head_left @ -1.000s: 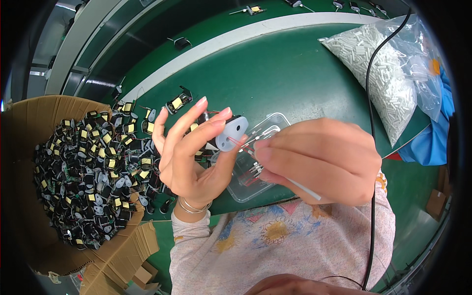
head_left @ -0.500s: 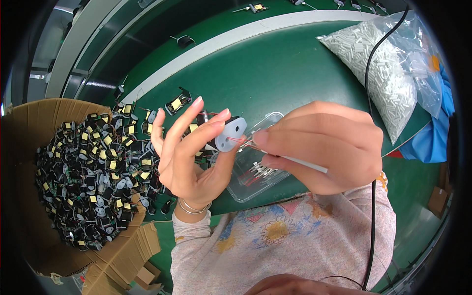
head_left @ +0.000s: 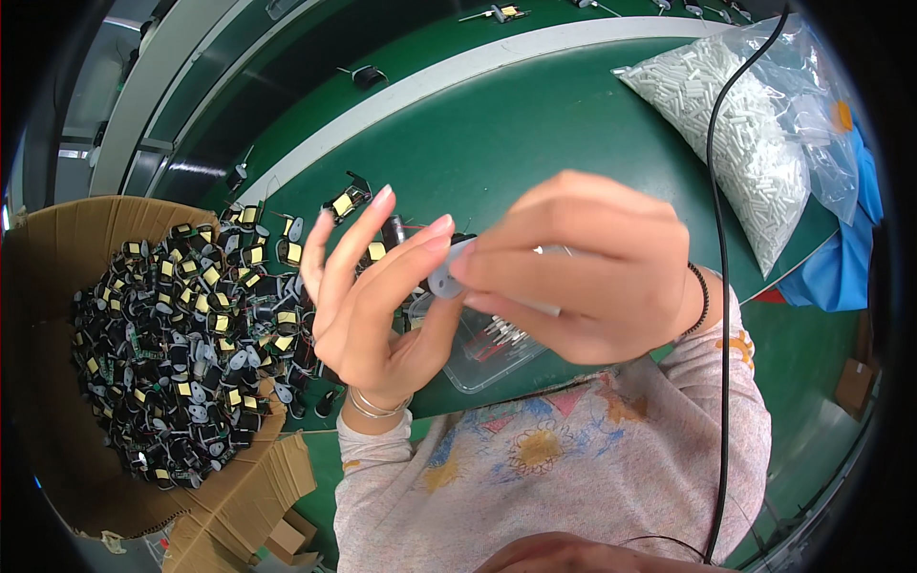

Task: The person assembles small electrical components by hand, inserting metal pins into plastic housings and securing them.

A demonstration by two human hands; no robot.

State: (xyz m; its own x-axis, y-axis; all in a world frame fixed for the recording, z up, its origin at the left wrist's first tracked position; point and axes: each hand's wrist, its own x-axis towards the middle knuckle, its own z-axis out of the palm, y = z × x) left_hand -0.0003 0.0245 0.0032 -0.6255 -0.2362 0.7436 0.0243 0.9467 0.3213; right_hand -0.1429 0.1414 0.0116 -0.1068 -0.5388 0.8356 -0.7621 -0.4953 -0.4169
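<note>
"Plate of grey plastic [head_left: 442, 279], small and rounded, held up over the near part of the green benchtop [head_left: 516, 124]. Which way does it point?"

"Long axis mostly upward, top leaning a little right, with the broad face toward the right hand [head_left: 592, 267]. The left hand [head_left: 377, 310] pinches it between thumb and nearest fingers, the outer ones fanned out."

"And the right one's grip?"

"Thumb and fingertips are drawn in over the plate's right part. They hide it, so I can't tell what they pinch."

"What crowds them?"

"A clear plastic tray [head_left: 458, 382] underneath, holding white-sleeved pieces [head_left: 506, 329]. Off left, a cardboard box [head_left: 86, 220] heaped with small black units [head_left: 172, 363] bearing yellow patches, more lying between it and the left hand. One loose unit [head_left: 346, 201] sits just past those fingers. A black cable [head_left: 718, 191] crosses beside the right wrist."

"Room to move?"

"Benchtop stretches beyond the hands to a curved white strip [head_left: 420, 81]. At the right edge sits a bag of short white tubes [head_left: 745, 143], blue cloth [head_left: 831, 277] beside it."
</note>
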